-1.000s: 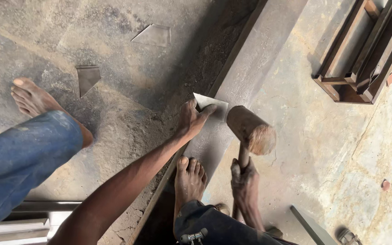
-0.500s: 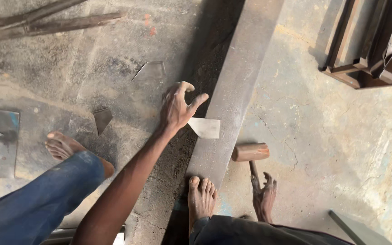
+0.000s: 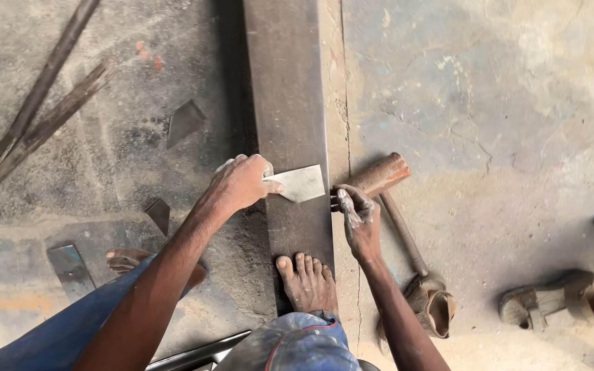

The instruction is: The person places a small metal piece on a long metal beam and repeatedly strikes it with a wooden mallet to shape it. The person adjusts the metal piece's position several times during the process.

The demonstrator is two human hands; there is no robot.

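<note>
Left hand (image 3: 242, 184) pinches small metal plate (image 3: 302, 183) flat on long steel beam (image 3: 287, 103) — right hand (image 3: 357, 218) loosely touches mallet (image 3: 378, 176) head just beside beam; bare foot (image 3: 307, 283) on beam.

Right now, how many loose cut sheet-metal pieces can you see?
4: one metal piece held on the steel beam by the left hand; three on the floor left of it. More may be hidden.

Pale angular metal sheet piece (image 3: 302, 183), flat on dark steel beam (image 3: 287, 103); wooden mallet (image 3: 379, 177) beside
</note>
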